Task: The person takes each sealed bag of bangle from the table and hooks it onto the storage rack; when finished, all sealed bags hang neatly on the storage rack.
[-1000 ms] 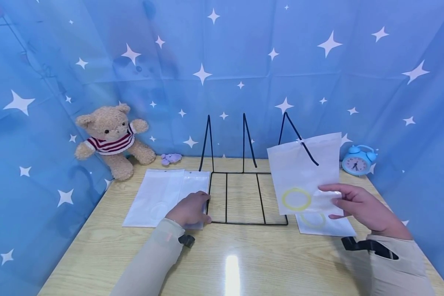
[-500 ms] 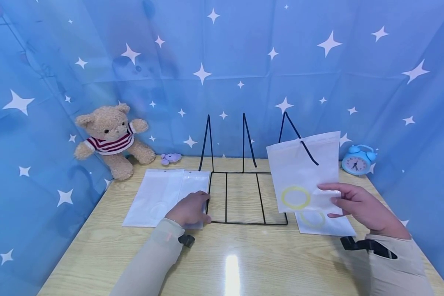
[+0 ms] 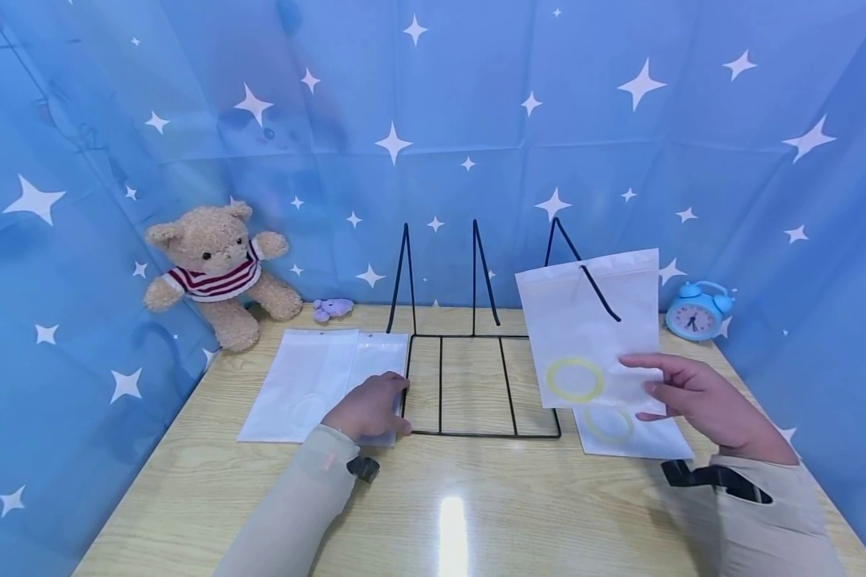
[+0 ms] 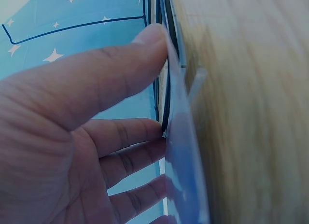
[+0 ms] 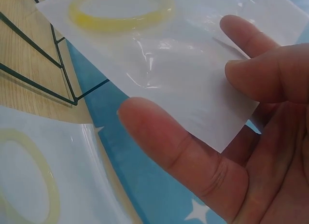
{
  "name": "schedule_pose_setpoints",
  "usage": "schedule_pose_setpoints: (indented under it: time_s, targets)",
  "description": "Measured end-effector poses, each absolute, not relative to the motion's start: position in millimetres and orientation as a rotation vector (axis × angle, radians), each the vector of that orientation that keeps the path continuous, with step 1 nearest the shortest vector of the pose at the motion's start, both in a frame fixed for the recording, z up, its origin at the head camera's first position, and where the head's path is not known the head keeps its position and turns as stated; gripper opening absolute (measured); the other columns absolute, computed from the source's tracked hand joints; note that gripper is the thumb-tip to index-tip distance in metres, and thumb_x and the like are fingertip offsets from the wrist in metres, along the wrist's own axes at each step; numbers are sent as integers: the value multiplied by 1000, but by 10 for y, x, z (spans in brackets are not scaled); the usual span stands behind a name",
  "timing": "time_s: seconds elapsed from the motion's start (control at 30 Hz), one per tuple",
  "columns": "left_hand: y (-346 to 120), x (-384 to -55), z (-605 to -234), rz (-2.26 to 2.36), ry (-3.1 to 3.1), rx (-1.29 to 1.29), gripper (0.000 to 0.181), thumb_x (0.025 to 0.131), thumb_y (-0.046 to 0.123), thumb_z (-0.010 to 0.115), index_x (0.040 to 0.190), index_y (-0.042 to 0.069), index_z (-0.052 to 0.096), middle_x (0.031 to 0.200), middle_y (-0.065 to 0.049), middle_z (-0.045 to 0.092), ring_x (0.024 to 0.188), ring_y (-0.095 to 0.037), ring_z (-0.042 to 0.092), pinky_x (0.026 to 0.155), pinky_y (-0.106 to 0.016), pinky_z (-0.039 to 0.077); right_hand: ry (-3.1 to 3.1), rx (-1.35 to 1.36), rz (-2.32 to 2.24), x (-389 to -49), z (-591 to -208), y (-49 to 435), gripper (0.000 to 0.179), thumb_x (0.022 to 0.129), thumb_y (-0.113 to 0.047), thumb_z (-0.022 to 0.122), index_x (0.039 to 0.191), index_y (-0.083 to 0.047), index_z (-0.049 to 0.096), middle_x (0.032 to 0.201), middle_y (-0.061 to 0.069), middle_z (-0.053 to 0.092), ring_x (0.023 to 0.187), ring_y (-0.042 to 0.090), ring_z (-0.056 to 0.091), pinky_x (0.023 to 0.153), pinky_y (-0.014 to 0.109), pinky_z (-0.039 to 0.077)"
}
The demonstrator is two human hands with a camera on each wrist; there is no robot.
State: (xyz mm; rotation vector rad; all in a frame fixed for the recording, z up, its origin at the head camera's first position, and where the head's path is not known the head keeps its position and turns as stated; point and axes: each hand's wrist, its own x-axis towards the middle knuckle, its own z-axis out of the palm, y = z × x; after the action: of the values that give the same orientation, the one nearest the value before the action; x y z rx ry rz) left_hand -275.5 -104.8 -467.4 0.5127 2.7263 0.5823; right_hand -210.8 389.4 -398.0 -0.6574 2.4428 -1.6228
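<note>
My right hand [image 3: 707, 401] pinches the lower right part of a white plastic bag [image 3: 621, 312] with a yellow ring showing through it; thumb and index finger lie on the front, other fingers behind. The bag's top hole sits on the right arm of a black wire rack [image 3: 514, 393], whose end sticks out in front. My left hand [image 3: 370, 407] rests fingertips and thumb on the rack's left side bar, and in the left wrist view its fingers are fairly straight against the bar and a bag [image 4: 186, 151] under it.
Two white bags [image 3: 310, 377] lie flat at left, one partly under my left hand. Another bag with a pale yellow ring [image 3: 649, 437] lies at right, below the held one. Behind are a teddy bear [image 3: 220, 264], a small purple toy [image 3: 332, 308] and a blue alarm clock [image 3: 698, 314].
The held bag has moved slightly up and left, its top hole sliding higher along the rack's right arm. My right hand rises a little with it; the left hand stays put.
</note>
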Motion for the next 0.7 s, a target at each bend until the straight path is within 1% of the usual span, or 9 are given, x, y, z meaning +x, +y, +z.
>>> schedule_pose_setpoints:
  time_s: [0.07, 0.17, 0.2, 0.23, 0.33, 0.43, 0.53, 0.7]
  targets:
    - [-1046, -2755, -4668, 580, 2728, 516, 83, 88, 32, 89, 156, 4, 51, 161, -14, 48, 148, -36, 46, 119, -49, 44, 2429, -665, -1634, -2108, -3974, 3892, 44, 108, 5, 50, 152, -2, 53, 94, 13, 54, 77, 16, 64, 76, 44, 66]
    - [-1045, -2753, -4661, 580, 2727, 516, 83, 88, 32, 88, 156, 4, 50, 161, -14, 48, 148, -36, 46, 119, -49, 43, 2412, -663, -1652, -2109, -3966, 3892, 44, 108, 5, 50, 152, -4, 54, 85, 9, 51, 58, 18, 51, 76, 44, 66]
    - [-1045, -2754, -4660, 584, 2724, 511, 83, 88, 32, 88, 156, 4, 50, 161, -14, 48, 149, -36, 45, 120, -49, 43, 2408, -658, -1656, -2109, -3964, 3891, 44, 108, 5, 50, 152, -4, 54, 81, 7, 50, 57, 18, 50, 76, 44, 66]
    - [-1046, -2755, -4662, 587, 2723, 506, 83, 88, 32, 88, 156, 4, 50, 162, -14, 47, 149, -36, 45, 120, -49, 43, 2410, -657, -1657, -2109, -3963, 3891, 44, 108, 5, 50, 152, -4, 54, 82, 7, 50, 58, 17, 52, 76, 44, 66]
    - [-1053, -2756, -4674, 596, 2719, 493, 83, 88, 32, 88, 156, 5, 50, 162, -14, 46, 149, -36, 45, 120, -49, 43, 2441, -654, -1642, -2104, -3962, 3887, 44, 109, 4, 50, 152, -4, 53, 79, 8, 51, 67, 18, 59, 76, 42, 66]
    - [-1059, -2759, -4688, 605, 2720, 489, 83, 88, 32, 89, 156, 5, 51, 163, -14, 46, 149, -35, 45, 120, -49, 43, 2477, -639, -1630, -2098, -3961, 3885, 45, 109, 4, 49, 153, -2, 52, 82, 11, 52, 75, 23, 60, 78, 40, 66]
    - [-1063, -2761, -4697, 610, 2720, 489, 83, 88, 32, 89, 156, 5, 51, 163, -14, 46, 150, -36, 44, 120, -49, 42, 2506, -600, -1623, -2091, -3957, 3880, 44, 109, 3, 49, 154, -1, 50, 75, 8, 46, 67, 27, 51, 79, 38, 66]
    - [-1065, -2761, -4706, 592, 2728, 504, 83, 88, 33, 88, 156, 5, 51, 162, -14, 47, 149, -35, 45, 120, -49, 42, 2545, -534, -1610, -2076, -3946, 3857, 44, 110, 1, 49, 154, -1, 50, 74, 4, 43, 65, 30, 46, 80, 38, 66]
